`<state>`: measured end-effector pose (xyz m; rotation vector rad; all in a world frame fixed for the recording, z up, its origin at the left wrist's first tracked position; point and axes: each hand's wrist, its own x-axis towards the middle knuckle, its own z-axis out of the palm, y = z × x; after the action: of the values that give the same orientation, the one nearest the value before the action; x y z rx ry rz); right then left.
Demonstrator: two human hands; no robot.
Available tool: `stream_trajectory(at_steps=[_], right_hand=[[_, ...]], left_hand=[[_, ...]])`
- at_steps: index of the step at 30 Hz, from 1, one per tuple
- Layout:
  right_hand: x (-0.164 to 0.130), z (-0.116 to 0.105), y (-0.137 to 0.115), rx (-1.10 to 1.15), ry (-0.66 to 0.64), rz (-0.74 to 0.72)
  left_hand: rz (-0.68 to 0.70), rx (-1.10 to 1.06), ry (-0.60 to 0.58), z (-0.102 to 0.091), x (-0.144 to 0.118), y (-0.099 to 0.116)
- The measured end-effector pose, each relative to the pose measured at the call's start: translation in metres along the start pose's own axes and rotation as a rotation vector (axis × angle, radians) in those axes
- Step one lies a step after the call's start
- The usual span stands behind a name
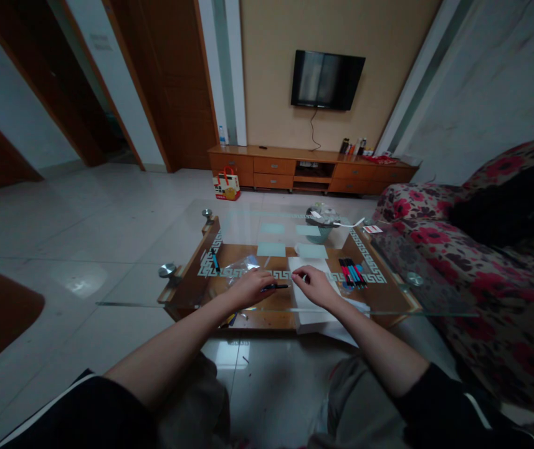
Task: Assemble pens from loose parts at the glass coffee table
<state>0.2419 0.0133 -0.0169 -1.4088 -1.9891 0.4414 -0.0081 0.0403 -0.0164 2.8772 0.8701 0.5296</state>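
Note:
My left hand (249,288) is closed around a dark pen (280,287), whose tip points right toward my other hand. Thumb and fingertips of my right hand (314,285) are pinched together just beyond that tip; anything between them is too small to make out. Both hands are over the near part of the glass coffee table (243,240). Right of them lies a row of several red, blue and black pens (351,272). A blue and black pen (215,260) rests at the left, and a clear plastic bag (241,268) is behind my left hand.
A white stack of paper (311,312) shows beneath my right hand, apparently under the glass. A bin (320,232) shows near the table's far right corner. The floral sofa (495,299) borders the right side. Beyond are a wooden TV cabinet (273,165) and a paper bag (227,186).

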Motion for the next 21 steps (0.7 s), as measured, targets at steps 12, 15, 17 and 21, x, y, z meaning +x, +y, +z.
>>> stream_trajectory(at_steps=[12,15,17,21], right_hand=[[-0.007,0.012,-0.021,0.023,-0.254,-0.086],[-0.007,0.013,-0.019,0.023,-0.233,-0.095],[-0.007,0.014,-0.018,0.022,-0.229,-0.1],[-0.006,0.018,-0.015,-0.003,-0.207,-0.096]], left_hand=[[0.05,-0.079,-0.003,0.002,0.001,0.0],[0.056,-0.086,-0.011,0.002,0.001,-0.001],[0.053,-0.089,-0.01,0.002,0.001,-0.001],[0.042,-0.089,-0.001,0.003,0.0,-0.001]])
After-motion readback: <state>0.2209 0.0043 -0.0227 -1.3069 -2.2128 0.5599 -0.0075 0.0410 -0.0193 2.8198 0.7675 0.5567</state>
